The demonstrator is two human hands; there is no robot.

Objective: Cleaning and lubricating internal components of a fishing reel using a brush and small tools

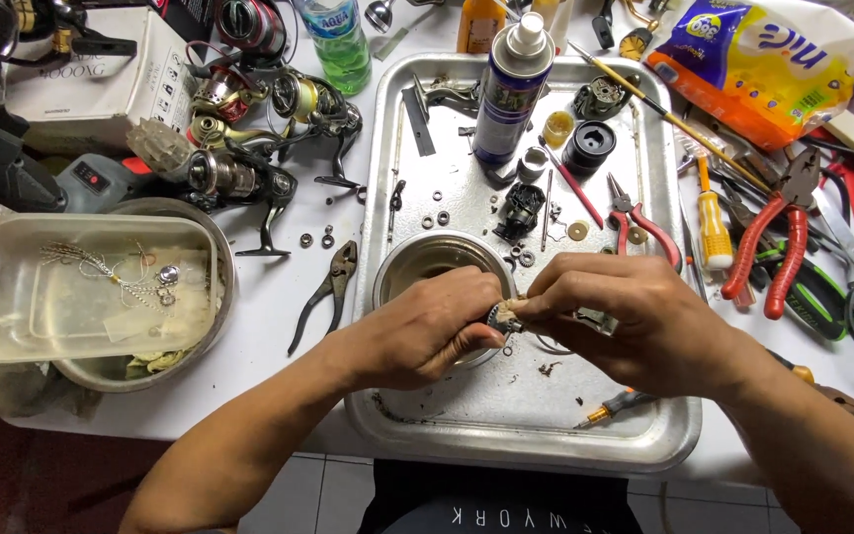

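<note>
Over a metal tray (447,435), my left hand (437,331) grips a small dark metal reel part (501,318). My right hand (610,316) pinches a bit of tan cloth or paper against that part, fingers closed. The two hands touch at the part, just in front of a small round steel bowl (427,259) that stands in the tray. Small washers, screws and a black reel body (523,210) lie on the tray behind my hands. A spray can (511,84) stands upright at the tray's back.
Several fishing reels (249,148) crowd the back left. A clear plastic tub (81,287) rests on a steel bowl at left. Dark pliers (333,287) lie left of the tray; red pliers (778,232), screwdrivers and scissors lie right. An orange-handled screwdriver (610,407) lies on the tray.
</note>
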